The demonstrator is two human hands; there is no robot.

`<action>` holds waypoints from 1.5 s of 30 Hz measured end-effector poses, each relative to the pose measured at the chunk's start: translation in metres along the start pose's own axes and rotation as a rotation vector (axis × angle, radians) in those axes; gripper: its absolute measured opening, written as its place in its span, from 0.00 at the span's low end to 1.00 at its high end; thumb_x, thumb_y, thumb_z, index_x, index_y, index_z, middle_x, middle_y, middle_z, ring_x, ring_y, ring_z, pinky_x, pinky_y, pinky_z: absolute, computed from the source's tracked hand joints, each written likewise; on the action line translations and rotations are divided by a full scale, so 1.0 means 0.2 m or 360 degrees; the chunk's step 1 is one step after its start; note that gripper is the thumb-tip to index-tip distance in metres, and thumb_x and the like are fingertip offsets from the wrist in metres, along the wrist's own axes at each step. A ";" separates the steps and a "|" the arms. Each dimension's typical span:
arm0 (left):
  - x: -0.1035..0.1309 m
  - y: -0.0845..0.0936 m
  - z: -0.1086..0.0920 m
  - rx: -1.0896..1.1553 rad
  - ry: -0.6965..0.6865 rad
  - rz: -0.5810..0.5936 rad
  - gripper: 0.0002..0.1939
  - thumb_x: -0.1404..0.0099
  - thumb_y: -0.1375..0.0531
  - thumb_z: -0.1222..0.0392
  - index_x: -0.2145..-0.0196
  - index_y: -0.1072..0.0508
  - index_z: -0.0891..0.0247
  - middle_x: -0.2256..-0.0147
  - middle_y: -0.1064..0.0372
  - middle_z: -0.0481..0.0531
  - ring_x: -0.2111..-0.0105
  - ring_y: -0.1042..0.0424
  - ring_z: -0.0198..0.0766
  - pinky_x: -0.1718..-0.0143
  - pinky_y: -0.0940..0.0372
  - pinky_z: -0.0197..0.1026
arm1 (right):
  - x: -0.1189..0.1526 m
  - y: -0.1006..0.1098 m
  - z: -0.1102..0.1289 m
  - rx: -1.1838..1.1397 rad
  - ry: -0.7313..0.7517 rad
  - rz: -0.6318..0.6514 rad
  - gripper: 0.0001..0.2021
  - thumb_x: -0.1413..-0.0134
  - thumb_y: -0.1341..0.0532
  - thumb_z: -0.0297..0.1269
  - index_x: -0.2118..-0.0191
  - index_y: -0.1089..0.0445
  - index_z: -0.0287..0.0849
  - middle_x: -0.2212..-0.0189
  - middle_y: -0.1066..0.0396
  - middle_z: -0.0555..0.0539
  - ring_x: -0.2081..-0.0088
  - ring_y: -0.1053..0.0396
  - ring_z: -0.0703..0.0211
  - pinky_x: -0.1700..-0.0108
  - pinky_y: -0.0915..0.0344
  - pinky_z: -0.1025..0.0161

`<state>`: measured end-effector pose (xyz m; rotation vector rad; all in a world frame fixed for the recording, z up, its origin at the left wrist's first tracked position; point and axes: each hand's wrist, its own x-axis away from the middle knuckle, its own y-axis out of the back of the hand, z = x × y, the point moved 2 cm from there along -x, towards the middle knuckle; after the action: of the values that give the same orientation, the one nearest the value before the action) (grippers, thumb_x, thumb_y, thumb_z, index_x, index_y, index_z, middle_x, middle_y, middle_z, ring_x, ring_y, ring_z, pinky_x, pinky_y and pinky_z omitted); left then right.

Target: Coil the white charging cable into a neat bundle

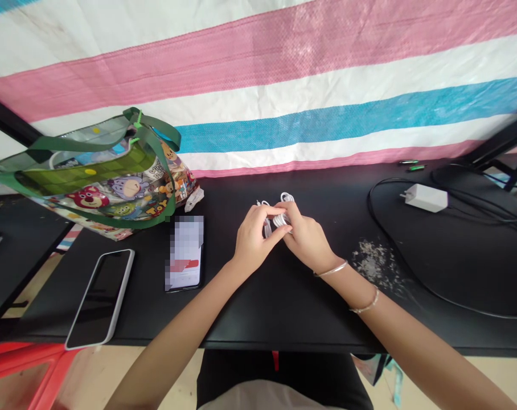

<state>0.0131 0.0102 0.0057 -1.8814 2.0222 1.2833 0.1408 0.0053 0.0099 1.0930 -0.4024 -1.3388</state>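
Note:
A small coiled white cable [279, 220] is held between my two hands above the middle of the black table [258, 307]. My left hand [257, 230] has its thumb and fingers closed on the coil from the left. From the right, my right hand [303, 233] grips the same bundle, its fingers partly hidden behind the cable and my left fingertips. Loops of the cable stick out beyond the fingers of both hands. To the left of my left hand lies a phone with a lit screen [185, 250].
A second phone [100, 299], dark-screened, lies near the front left edge. Behind it stands a cartoon-print bag with green handles [113, 188]. On the right are a white charger [427, 198], black cables [407, 267] and pale crumbs [376, 265]. A striped sheet [284, 74] hangs behind.

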 end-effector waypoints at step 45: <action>-0.06 0.02 0.10 0.0905 0.0705 0.0069 0.11 0.45 0.35 0.57 0.64 0.29 0.62 0.60 0.24 0.53 0.63 0.24 0.37 0.62 0.30 0.38 | -0.05 0.00 -0.05 -0.1425 -0.0292 0.0525 0.22 0.58 0.39 0.36 0.55 0.44 0.43 0.76 0.34 0.58 0.81 0.36 0.67 0.74 0.37 0.64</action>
<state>0.0030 0.0313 0.0026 -1.9357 2.2984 0.2308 0.1469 0.0177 0.0082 0.1501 -0.0743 -1.1303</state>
